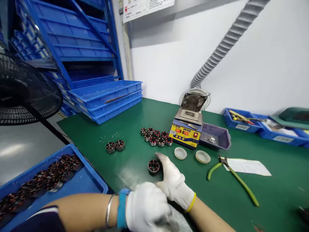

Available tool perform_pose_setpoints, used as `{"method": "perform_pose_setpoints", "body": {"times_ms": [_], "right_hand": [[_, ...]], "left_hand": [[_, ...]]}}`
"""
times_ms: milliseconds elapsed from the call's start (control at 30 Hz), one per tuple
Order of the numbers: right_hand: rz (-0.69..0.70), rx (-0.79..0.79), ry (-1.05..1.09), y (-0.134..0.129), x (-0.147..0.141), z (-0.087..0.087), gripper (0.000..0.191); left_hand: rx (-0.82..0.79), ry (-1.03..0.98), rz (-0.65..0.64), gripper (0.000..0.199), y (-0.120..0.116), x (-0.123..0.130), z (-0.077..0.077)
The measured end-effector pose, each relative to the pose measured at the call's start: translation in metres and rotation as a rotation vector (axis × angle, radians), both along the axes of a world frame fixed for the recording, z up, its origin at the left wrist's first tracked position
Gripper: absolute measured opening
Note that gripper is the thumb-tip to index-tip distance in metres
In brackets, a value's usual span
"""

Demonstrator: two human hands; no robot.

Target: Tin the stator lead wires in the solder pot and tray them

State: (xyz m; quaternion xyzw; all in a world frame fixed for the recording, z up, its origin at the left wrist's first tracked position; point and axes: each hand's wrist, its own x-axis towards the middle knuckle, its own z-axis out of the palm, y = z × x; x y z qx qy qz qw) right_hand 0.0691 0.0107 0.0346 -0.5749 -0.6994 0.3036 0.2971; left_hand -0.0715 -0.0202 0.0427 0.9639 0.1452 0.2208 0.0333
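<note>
My right hand, in a white glove with a yellow cuff edge, is open beside a ring-shaped motor stator. Its thumb and fingers are spread to the right of that stator, which stands upright on the green table. Nearer to me, my left hand, also gloved in white, is curled with its fingers pointing down and right. Its fingertips are smeared and partly hidden, so what they hold cannot be made out. A greyish, film-like thing shows just right of them, at the bottom edge.
A group of several stators and a pair with wires stand behind. A blue tray of stators lies left. A yellow-blue solder pot, two shallow white lids, green-handled cutters and a purple tray are right.
</note>
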Motion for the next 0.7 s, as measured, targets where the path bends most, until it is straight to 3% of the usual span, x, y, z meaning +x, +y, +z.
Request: {"method": "perform_pose_setpoints", "body": {"times_ms": [100,200,267,367,600,700], "right_hand": [[0.139,0.212,0.325,0.003,0.013,-0.013,0.078],[0.127,0.436,0.571,0.008,0.020,-0.026,0.070],[0.065,0.495,0.570,0.010,0.020,-0.030,0.068],[0.038,0.536,0.478,0.008,0.019,-0.026,0.067],[0.103,0.513,0.347,0.002,0.020,-0.014,0.064],[0.084,0.508,0.346,0.003,0.020,-0.014,0.064]], "left_hand": [[0.131,-0.284,0.397,0.009,0.000,-0.023,0.009],[0.260,-0.240,0.566,0.025,0.008,-0.021,0.007],[0.255,-0.112,0.618,0.028,0.015,-0.015,0.003],[0.243,-0.020,0.668,0.015,0.026,-0.015,0.000],[0.368,0.061,0.929,0.020,0.080,-0.073,0.006],[0.409,0.056,1.018,0.019,0.088,-0.083,0.009]]}}
